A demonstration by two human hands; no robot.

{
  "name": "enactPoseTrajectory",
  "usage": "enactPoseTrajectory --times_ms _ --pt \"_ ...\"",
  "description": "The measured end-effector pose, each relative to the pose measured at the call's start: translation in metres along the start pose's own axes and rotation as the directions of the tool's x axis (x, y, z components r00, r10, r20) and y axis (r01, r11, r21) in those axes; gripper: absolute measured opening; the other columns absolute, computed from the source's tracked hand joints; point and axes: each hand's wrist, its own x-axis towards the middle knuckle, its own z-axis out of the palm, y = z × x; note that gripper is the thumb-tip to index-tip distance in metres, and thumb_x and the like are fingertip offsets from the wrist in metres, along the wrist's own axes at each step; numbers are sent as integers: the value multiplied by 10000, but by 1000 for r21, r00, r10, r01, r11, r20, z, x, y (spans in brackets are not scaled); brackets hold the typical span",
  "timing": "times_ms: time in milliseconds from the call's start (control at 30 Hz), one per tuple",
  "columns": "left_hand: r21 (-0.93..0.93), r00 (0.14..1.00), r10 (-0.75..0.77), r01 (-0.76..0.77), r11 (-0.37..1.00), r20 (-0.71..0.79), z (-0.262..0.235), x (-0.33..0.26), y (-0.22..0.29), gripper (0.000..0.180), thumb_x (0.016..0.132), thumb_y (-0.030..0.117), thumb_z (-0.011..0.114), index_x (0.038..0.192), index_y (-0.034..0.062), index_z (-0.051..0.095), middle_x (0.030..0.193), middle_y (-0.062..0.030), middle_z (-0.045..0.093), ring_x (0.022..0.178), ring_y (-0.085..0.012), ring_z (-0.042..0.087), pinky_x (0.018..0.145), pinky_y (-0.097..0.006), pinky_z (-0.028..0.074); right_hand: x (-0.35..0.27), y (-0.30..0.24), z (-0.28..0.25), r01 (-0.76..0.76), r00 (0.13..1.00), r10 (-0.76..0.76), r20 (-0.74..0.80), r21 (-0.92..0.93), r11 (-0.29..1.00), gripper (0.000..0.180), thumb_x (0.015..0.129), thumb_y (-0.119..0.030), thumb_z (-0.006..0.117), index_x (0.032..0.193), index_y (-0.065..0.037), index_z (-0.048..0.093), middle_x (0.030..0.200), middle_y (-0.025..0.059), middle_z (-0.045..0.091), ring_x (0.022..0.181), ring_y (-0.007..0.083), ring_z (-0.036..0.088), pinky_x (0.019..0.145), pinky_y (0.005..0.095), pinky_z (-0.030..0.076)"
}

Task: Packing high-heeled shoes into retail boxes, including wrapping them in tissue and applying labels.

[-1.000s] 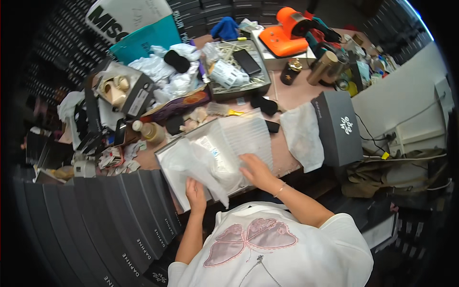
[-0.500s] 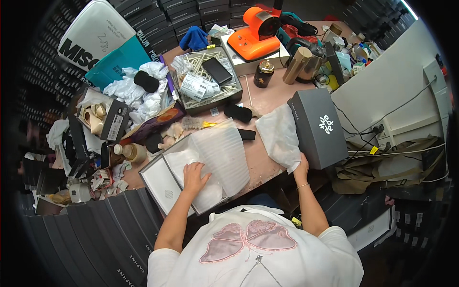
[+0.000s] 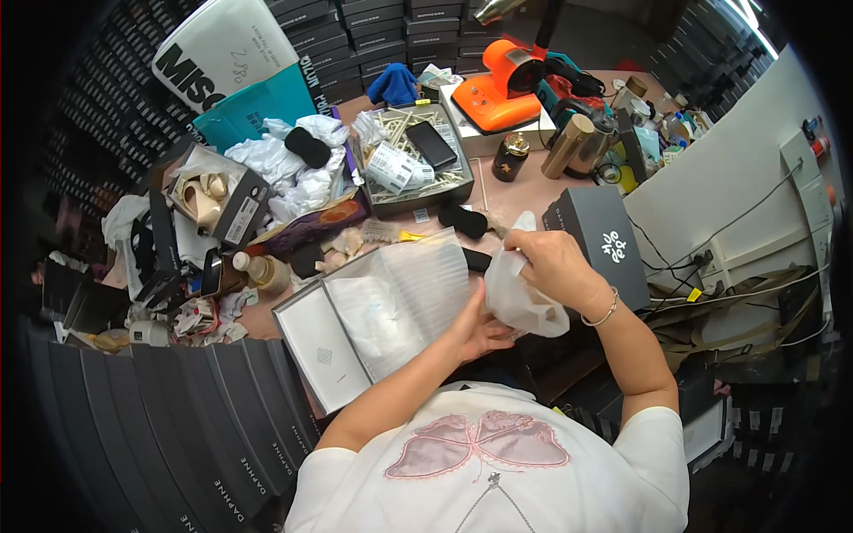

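Note:
My right hand (image 3: pixel 560 271) pinches the upper part of a translucent white bag (image 3: pixel 533 306), raised above the table's near edge. Something may be inside, but I cannot make it out. My left hand (image 3: pixel 480 333) is by the bag's lower left side, palm turned toward it, thumb and fingers apart. To the left lies an open shoe box (image 3: pixel 324 351) with a white inner and a sheet of ribbed white wrapping (image 3: pixel 418 284) folded out over its right side. White packing fills the box. A dark grey box lid (image 3: pixel 604 244) with white lettering stands right of the bag.
A tray of white sticks (image 3: pixel 444 191) with a black phone stands behind, beside an orange machine (image 3: pixel 506 102). Crumpled white paper (image 3: pixel 267 160), a bottle (image 3: pixel 262 271) and a box with beige shoes (image 3: pixel 209 200) crowd the left. Grey boxes (image 3: pixel 178 426) line the lower left.
My right hand has lifted the white bag off the table and moved to its top. My left hand has left the shoe box and come right, beside the bag. The view has shifted slightly.

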Motion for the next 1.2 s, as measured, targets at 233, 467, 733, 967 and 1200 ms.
enactPoseTrajectory --times_ms 233,467,733,967,1200 --pt "-154 928 372 -367 917 8 -31 -34 9 498 865 459 620 1234 142 515 1181 -19 599 1072 -181 589 935 -370 481 -4 -52 13 -21 993 -45 114 515 857 202 723 -38 641 919 -1 612 702 156 605 666 328 626 669 412 509" --pt "-301 857 511 -505 809 -64 -79 -76 27 529 912 314 600 1344 59 434 1285 -100 546 1171 -227 546 1023 -391 439 -16 -51 75 112 985 -25 -171 525 844 384 689 69 598 1068 8 604 902 166 631 848 326 634 748 359 511" --pt "-217 849 485 -525 823 -211 -121 -101 -19 558 882 113 605 1390 73 377 1296 -103 520 1171 -234 537 991 -376 459 -32 -142 124 310 830 -542 131 700 644 284 766 24 578 1046 -22 585 911 140 552 813 326 593 731 375 497" --pt "386 561 810 -718 579 -171 -177 -154 -13 722 771 -122 608 1421 53 346 1261 -94 550 1150 -207 544 985 -340 448 -56 -35 146 -715 669 -281 688 699 12 675 886 -195 638 1457 -90 294 1412 196 395 1159 228 567 896 314 499" --pt "593 366 898 -677 436 -243 -165 -114 73 658 804 -95 530 1424 24 345 1305 -179 520 1202 -243 506 1003 -319 405 -37 -82 209 -138 903 -247 350 784 605 892 799 -244 711 1473 0 181 1480 284 242 1356 439 288 1112 418 280"
